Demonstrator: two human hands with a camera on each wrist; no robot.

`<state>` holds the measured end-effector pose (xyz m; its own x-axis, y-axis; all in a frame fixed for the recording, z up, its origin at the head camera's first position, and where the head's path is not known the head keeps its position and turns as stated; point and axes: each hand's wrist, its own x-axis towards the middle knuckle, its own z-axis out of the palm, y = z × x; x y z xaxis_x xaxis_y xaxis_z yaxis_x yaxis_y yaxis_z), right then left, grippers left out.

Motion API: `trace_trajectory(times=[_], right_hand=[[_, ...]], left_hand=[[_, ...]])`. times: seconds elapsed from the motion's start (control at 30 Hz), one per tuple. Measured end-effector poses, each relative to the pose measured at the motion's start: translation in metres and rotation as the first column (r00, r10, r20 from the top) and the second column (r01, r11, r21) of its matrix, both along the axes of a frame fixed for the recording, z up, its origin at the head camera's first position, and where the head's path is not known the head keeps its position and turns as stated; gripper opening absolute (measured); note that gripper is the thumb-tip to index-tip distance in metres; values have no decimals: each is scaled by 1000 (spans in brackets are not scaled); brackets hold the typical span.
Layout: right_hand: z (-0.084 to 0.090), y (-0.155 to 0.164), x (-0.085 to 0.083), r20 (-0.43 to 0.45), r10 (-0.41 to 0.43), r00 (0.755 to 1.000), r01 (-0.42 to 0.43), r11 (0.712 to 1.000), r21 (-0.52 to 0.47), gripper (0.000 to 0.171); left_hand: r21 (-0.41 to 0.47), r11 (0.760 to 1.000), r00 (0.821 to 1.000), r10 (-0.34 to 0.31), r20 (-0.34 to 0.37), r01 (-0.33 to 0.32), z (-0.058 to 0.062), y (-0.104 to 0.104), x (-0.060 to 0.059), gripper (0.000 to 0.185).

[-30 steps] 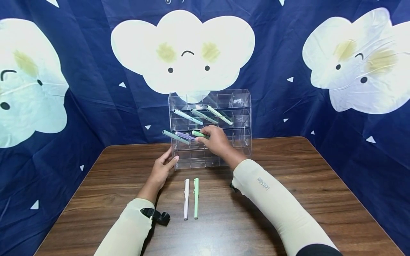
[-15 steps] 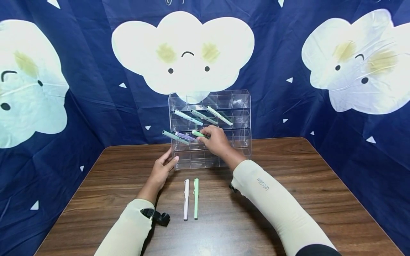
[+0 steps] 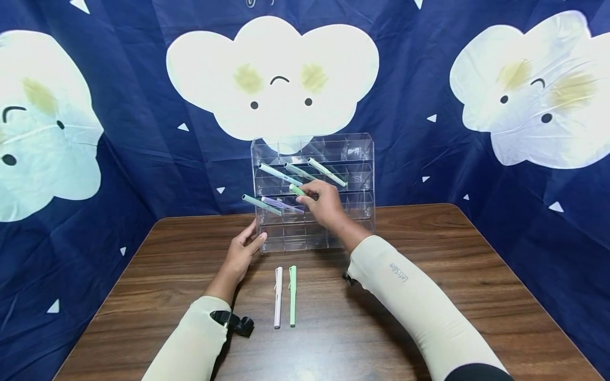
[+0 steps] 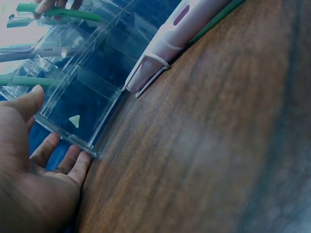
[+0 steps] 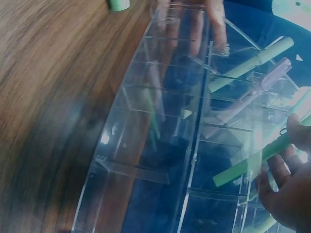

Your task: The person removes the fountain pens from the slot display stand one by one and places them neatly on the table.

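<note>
Right hand [image 3: 324, 203] pinches green pen [image 3: 297, 190] (left hand [image 3: 243, 248] steadies acrylic rack [image 3: 357, 159]).

Your table and what sits on it

You have a dark wood-grain table [image 3: 429, 296] filling the lower half of the frame, with a clear compartment rack [image 3: 355, 211] standing upright at its far edge, just above centre. In front of the rack, at lower centre, a pale pink pen [image 3: 277, 296] and a green pen [image 3: 292, 295] lie flat just beside each other, parallel and pointing away from you. Both your sleeved forearms lie over the near part of the table.
</note>
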<state>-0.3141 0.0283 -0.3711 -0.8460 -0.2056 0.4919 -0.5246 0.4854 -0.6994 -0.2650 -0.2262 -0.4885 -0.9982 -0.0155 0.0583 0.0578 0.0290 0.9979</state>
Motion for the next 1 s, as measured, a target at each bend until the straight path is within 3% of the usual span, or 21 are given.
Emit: trace_trajectory(times=[0.37,0.57,0.77,1.0], right_hand=[[18,10,-1,2,86,996,-82,956,-283,25],[27,14,1,51,127,991,-92,894,-438,24],[33,16,11,101,145,984,-74,857,-511,27],[37,11,29,196,263,945,-80,763,-641,26]], left_hand=[[16,1000,1000,-5,-9,5,-3,-2,-1,67],[13,1000,1000,-6,-10,6,-3,-3,0,68],[2,1000,1000,-9,0,9,-3,-2,1,67],[-8,1000,1000,-6,0,6,-2,-1,-1,67]])
